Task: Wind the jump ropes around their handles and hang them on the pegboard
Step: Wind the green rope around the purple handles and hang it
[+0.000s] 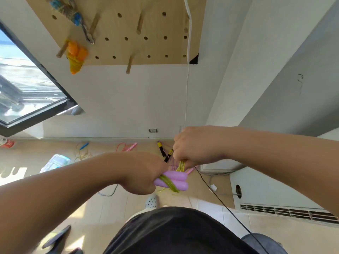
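Below the pegboard, the left hand grips the purple handles and the right hand pinches the green rope; slackened tension could unravel the coils.

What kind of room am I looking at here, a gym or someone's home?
Most likely an ordinary room in a home, not a gym: a wooden pegboard on a plain white wall, a wall socket near the tiled floor, and a window at the left.

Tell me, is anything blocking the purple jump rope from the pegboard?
Nothing visible. Only bare wall lies between the purple handles in the left hand and the pegboard, where several pegs stand bare.
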